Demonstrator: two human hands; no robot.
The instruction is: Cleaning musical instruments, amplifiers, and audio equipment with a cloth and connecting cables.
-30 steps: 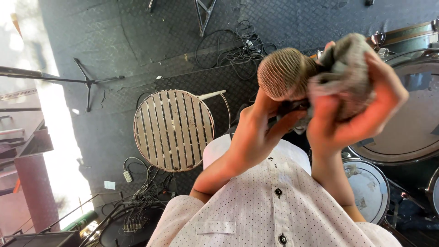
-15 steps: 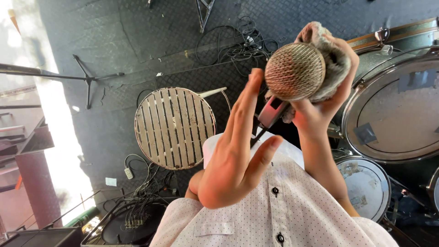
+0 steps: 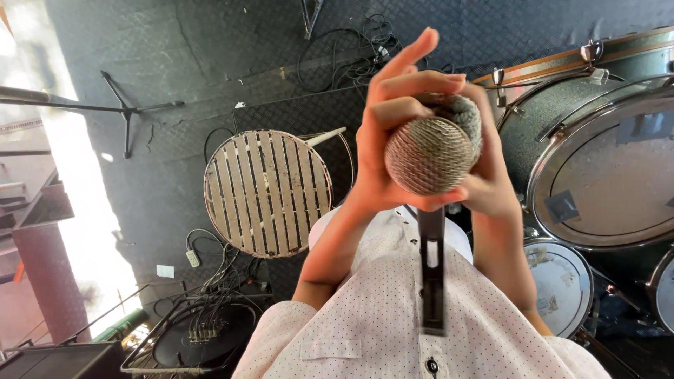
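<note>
Left hand cups the round silver mesh-headed microphone, right hand presses the grey cloth behind it; best grip steady.

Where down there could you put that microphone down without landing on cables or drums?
Both hands, left hand and right hand, cup the microphone. Bare floor lies above the round slatted stool, between the stand and the cable pile. The stool top is also free. Crowded: drums on the right, cables and case at lower left.
</note>
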